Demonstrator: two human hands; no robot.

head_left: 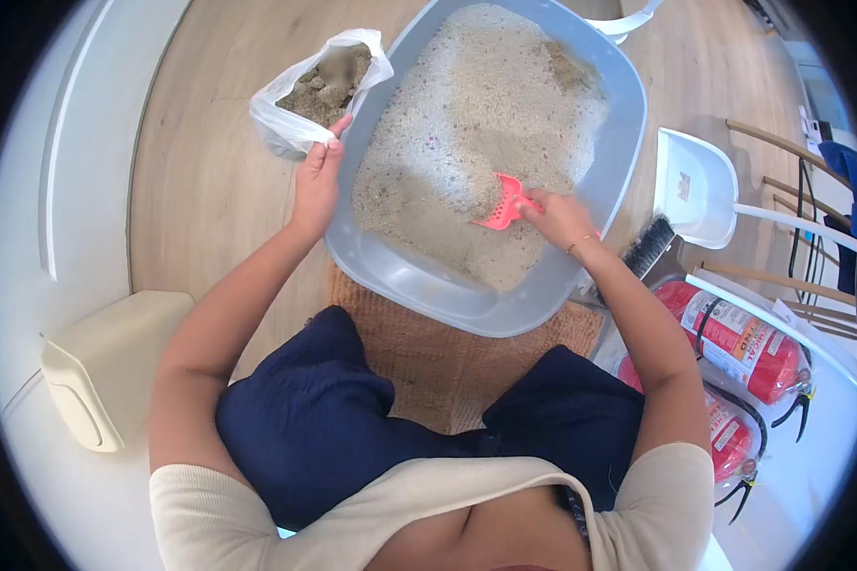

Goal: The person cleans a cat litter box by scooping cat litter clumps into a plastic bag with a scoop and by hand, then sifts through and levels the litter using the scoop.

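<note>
On the light brown wooden floor (209,124), a big grey-blue plastic tray (627,157) of pale, sandy grains (476,95) is set, its near edge over a woven brown mat (419,357). To its right, a white plastic dustpan (700,186) is seen. Just beside its left edge, a small white plastic bag (281,126) with grey-brown clumps (319,93) inside is held by the left hand (319,186), its fingers pinched on the rim. Over the grains, a little pink-red plastic scoop with holes (511,195) is held by the right hand (557,221), its fingers curled around the handle.

If the bag's soft rim is let sag, clumps could be spilled. If the scoop is tipped or bumped on the tray's raised edge, grains could be dropped outside. Open room is left above the grains; less is given on the right, by the dustpan.
</note>
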